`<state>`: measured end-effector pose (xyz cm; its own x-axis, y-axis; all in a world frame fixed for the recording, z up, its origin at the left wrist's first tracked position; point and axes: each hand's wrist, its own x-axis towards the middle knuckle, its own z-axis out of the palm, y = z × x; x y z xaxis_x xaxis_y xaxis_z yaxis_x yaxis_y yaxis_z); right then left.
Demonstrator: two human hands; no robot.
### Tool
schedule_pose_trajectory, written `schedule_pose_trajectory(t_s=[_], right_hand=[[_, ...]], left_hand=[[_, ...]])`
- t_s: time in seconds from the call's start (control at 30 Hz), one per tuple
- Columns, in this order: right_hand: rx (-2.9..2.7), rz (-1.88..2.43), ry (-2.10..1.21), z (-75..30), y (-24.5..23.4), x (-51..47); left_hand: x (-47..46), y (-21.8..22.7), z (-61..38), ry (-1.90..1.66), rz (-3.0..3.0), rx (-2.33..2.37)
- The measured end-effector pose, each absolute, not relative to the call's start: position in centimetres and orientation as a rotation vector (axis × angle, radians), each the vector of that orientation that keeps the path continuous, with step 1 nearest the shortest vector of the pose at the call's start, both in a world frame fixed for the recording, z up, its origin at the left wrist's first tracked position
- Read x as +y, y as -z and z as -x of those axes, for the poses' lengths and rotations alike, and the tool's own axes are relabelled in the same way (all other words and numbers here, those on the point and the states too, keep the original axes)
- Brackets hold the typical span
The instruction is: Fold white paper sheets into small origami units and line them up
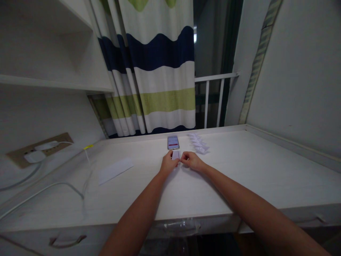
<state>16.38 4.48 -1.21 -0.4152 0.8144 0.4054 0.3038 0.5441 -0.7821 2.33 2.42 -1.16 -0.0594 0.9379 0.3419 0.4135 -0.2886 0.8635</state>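
Note:
A small folded piece of white paper [176, 155] is held up just above the desk. My left hand [169, 163] is closed on its left side, thumb toward the front. At its lower right corner my right hand [191, 160] pinches, fingers curled and fingertips against the paper's edge. Just beyond the paper lies a phone [173, 142] with its screen lit. To the right of the phone, several folded white paper pieces [198, 143] with pointed corners stand in a row.
A stack or sheet of white paper [115, 170] lies to the left on the white desk [239, 170]. Chargers [35, 156] and cables [61, 184] occupy the far left. A striped curtain [165, 78] hangs behind the desk, and a shelf [53, 83] juts out at upper left.

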Motion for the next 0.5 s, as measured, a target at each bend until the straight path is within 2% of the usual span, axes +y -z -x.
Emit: schedule_pose_trajectory(t_s=[0.1,0.27,0.5], right_hand=[[-1.958,0.91,-0.823,-16.31,1.29,4.49],[-1.9,0.919,-1.047,-16.17,1.51,4.75],[-1.654,0.931,-1.238,-16.18,1.32,5.34]], left_hand=[[2.41,1.2,-2.35,-1.327,-1.655,1.409],[2.88,1.4,-2.17,-1.363,-1.581,1.273],[3.15,1.24,-1.79,-1.478,-1.732,1.125]])
